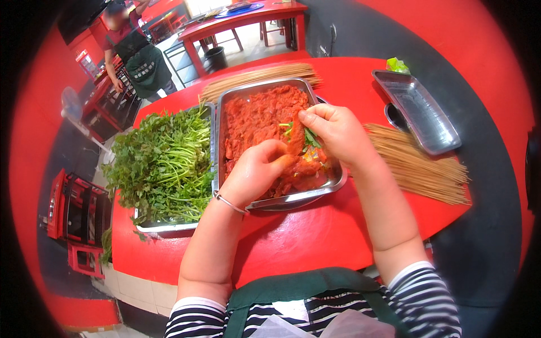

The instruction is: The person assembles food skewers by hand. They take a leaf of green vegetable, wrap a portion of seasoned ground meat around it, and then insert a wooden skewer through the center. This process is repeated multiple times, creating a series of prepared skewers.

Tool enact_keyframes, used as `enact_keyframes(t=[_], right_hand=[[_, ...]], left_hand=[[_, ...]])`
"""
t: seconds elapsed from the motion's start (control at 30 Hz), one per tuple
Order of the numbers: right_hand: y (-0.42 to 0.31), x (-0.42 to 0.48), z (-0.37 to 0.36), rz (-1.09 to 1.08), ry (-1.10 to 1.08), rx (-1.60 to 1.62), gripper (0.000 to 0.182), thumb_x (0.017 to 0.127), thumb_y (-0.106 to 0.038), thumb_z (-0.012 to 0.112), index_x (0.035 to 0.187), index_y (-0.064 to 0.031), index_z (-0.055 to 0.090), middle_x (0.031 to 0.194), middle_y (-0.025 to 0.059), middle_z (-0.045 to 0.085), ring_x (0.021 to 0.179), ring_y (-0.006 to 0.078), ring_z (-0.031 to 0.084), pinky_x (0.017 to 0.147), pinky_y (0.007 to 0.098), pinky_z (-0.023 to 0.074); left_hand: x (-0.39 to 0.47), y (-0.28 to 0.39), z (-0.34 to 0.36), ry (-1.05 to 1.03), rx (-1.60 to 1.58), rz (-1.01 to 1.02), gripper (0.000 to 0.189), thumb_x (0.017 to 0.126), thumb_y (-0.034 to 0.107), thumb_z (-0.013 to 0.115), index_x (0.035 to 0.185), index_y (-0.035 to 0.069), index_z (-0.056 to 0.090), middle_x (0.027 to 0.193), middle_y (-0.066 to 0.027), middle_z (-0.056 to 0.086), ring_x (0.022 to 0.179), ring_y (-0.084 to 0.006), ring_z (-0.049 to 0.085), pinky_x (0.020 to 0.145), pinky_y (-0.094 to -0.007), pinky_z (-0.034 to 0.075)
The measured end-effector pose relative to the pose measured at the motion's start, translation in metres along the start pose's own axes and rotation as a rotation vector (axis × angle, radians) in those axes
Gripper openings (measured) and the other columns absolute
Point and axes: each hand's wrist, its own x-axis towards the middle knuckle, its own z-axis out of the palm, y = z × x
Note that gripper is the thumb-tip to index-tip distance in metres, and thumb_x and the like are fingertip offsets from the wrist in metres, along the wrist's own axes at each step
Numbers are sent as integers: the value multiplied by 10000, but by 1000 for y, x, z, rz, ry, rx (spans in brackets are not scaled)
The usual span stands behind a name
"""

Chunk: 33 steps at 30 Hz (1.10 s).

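Note:
A metal tray (pixel 275 197) full of red-coated meat pieces (pixel 258 110) stands before me. Over its right part, my left hand (pixel 262 169) and my right hand (pixel 334 126) hold a strip of red-coated meat (pixel 297 135) between them, pinched at its lower and upper ends. Green stems and leaves (pixel 312 138) show just behind the strip. Left of the meat, a second metal tray (pixel 169 228) is heaped with leafy green herbs (pixel 165 156). Whether a skewer is in either hand, I cannot tell.
Thin wooden skewers lie behind the meat tray (pixel 262 78) and at the right (pixel 418 164). An oblong metal tray (pixel 418 110) overlaps the right bundle, beside a green wrapper (pixel 397 65). A person in a green apron (pixel 141 63) stands beyond the red table (pixel 270 245), at the back left.

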Motion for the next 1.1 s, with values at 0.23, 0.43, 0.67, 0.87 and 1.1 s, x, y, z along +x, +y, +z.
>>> enact_keyframes(t=[0.23, 0.43, 0.67, 0.87, 1.1], right_hand=[[-9, -5, 2, -92, -85, -199, 234, 868, -201, 613, 884, 29, 652, 690, 62, 596, 661, 111, 548, 618, 288, 445], [-8, -8, 4, -232, -159, -334, 206, 806, -124, 632, 942, 30, 644, 863, 154, 644, 821, 224, 623, 748, 333, 479], [-13, -9, 2, -360, -197, -504, 187, 793, -68, 595, 960, 2, 642, 900, 139, 625, 886, 250, 604, 792, 333, 477], [-15, -6, -10, -341, -41, -459, 226, 799, -60, 561, 1003, -11, 644, 926, 154, 634, 892, 264, 616, 800, 333, 485], [-19, -4, -17, -321, 24, -295, 276, 831, -44, 565, 1099, 6, 606, 974, 125, 653, 891, 175, 628, 813, 292, 487]], left_hand=[[7, -7, 5, 336, -164, 264, 263, 829, 69, 662, 1050, 1, 537, 917, -62, 605, 864, -119, 579, 763, -274, 487], [4, -7, 12, 207, -309, 84, 274, 841, 38, 625, 1088, -23, 523, 960, -57, 597, 873, -100, 558, 772, -250, 477], [3, -8, 3, 148, -409, -20, 122, 867, 25, 579, 987, 11, 565, 919, -24, 607, 847, -77, 557, 759, -223, 460], [4, -7, -14, 111, -662, -153, 93, 909, 91, 520, 961, 25, 559, 877, -70, 630, 797, -142, 608, 696, -238, 485], [7, -3, -4, 95, -883, -208, 350, 891, 69, 549, 1226, -5, 477, 1014, -113, 629, 929, -206, 629, 763, -290, 503]])
